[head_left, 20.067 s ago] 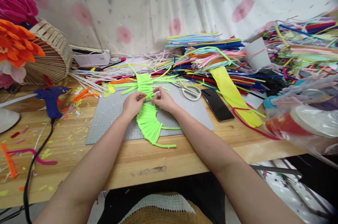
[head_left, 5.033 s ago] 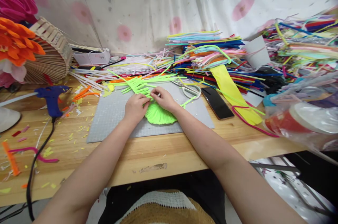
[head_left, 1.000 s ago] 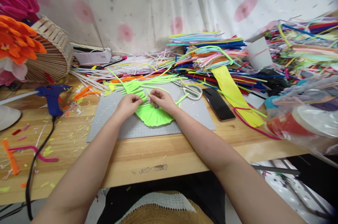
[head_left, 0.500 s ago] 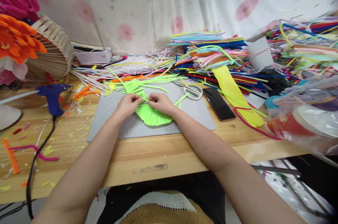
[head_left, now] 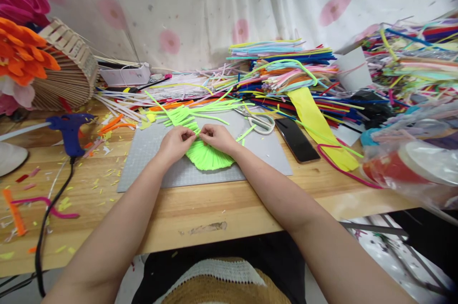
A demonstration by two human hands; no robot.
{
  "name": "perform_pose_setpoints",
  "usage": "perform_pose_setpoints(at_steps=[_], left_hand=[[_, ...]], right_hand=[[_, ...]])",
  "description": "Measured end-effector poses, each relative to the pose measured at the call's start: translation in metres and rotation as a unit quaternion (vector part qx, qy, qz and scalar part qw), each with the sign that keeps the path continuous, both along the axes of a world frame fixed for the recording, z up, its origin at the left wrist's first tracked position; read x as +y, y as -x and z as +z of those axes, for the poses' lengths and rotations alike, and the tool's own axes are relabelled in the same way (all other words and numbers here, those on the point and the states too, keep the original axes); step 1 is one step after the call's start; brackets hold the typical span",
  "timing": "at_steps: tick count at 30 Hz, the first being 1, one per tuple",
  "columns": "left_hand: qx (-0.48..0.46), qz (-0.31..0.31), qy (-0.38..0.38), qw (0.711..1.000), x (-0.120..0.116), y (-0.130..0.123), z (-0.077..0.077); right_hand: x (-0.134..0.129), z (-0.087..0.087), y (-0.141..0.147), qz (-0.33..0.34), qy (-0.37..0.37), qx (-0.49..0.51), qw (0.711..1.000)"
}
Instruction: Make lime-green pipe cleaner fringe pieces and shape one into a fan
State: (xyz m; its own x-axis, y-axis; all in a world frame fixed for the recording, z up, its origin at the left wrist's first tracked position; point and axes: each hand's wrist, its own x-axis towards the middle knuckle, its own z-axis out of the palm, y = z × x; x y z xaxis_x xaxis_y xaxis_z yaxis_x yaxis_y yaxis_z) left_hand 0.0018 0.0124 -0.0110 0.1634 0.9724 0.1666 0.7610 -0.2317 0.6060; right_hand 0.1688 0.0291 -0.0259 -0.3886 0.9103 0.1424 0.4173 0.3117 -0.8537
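Note:
Bright green pipe cleaners, bent side by side into a fan shape [head_left: 211, 157], lie on a grey cutting mat [head_left: 143, 170]. My left hand [head_left: 178, 143] and my right hand [head_left: 217, 138] meet over the upper edge of the fan, fingertips almost touching. Both hands pinch a thin green pipe cleaner there; the fingers hide most of it. Just behind them rests a second bunch of folded green pipe cleaners [head_left: 180, 115], with loose green strands around it. Scissors [head_left: 261, 124] with pale handles lie on the mat to the right.
A black phone [head_left: 297, 141] and a yellow strip [head_left: 322, 127] lie right of the mat. On the left are a blue glue gun [head_left: 71, 132] with its cord and a slatted basket [head_left: 67, 65]. Bundles of coloured pipe cleaners [head_left: 286, 75] line the back.
My left hand has shifted slightly right and my right hand slightly left, so the fingertips are closer together. The green fan stays in place.

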Motion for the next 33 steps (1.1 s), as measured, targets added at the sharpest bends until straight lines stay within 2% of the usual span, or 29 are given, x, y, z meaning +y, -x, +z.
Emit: perform_pose_setpoints(at_steps=[4,7,12,18,21,27,33], left_hand=[[0.006,0.002,-0.043,0.999,-0.002,-0.001,0.0],[0.004,-0.01,-0.079,0.997,-0.003,-0.002,0.001],[0.049,-0.051,-0.151,0.986,-0.004,-0.003,0.0],[0.093,-0.056,-0.179,0.978,-0.005,-0.006,-0.002],[0.104,-0.062,-0.189,0.974,-0.005,-0.008,-0.001],[0.138,-0.072,-0.17,0.973,-0.004,-0.009,-0.003],[0.168,-0.072,-0.15,0.972,-0.002,-0.012,-0.005]], right_hand=[[0.002,0.001,-0.001,-0.013,0.024,0.073,0.997],[0.004,0.003,0.0,-0.042,0.013,0.113,0.993],[0.008,0.002,0.002,-0.038,-0.03,0.097,0.994],[0.012,-0.002,0.004,-0.026,0.025,0.161,0.986],[0.016,-0.004,0.005,-0.063,0.043,0.198,0.977],[0.024,-0.007,0.005,-0.187,0.086,0.288,0.935],[0.021,-0.004,0.004,-0.214,0.058,0.307,0.925]])
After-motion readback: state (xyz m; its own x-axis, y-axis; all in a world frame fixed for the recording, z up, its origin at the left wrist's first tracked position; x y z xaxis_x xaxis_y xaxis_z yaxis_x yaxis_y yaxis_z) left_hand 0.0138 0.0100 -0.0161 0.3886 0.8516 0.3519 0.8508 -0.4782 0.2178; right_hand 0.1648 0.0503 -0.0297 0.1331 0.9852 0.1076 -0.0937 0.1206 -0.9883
